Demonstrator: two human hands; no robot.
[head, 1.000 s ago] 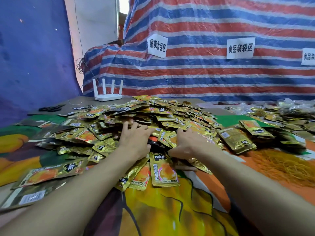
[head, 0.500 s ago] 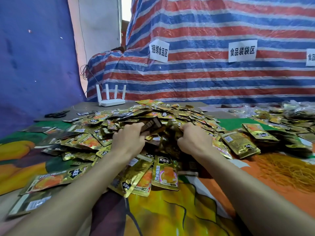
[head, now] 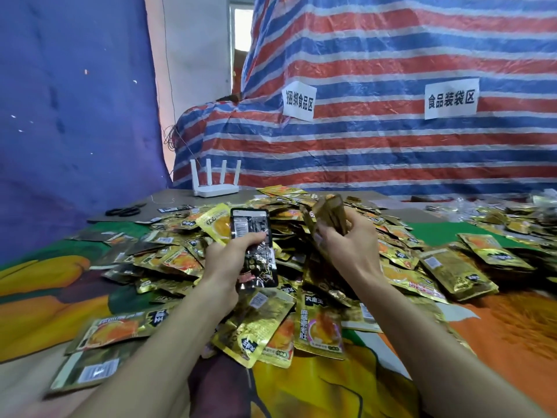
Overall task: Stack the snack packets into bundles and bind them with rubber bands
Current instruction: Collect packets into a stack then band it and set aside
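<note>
1. Both hands are up over the table, lifted just above the big pile of snack packets (head: 401, 236) that covers the middle of it.
2. The left hand (head: 223, 263) grips a single packet (head: 254, 245), fingers curled behind it and the thumb pressed across its face. It stands nearly upright, dark printed back and barcode facing the camera.
3. The right hand (head: 352, 251) is closed round a small bunch of gold packets (head: 328, 218), held edge-up at the far side of the hand. How many are in the bunch, I cannot tell.
4. The two hands are near each other but apart, with the pile showing in the gap.
5. Near the person, between the forearms, loose packets (head: 319, 324) lie flat and overlapping, gold with an orange picture.
6. To the right of the pile sit thicker stacks of packets (head: 458, 273); whether they are banded is unclear.
7. Nearer on the right, a tangle of rubber bands (head: 518, 324) lies on the orange part of the table cover (head: 316, 387).
8. Far left on the table: a white router (head: 215, 184) with four aerials, and black scissors (head: 123, 211) left of it.
9. Behind everything hangs a red, white and blue striped tarp (head: 391, 152) with two paper signs (head: 298, 101) taped on it, and a blue cloth (head: 75, 116) on the left.
</note>
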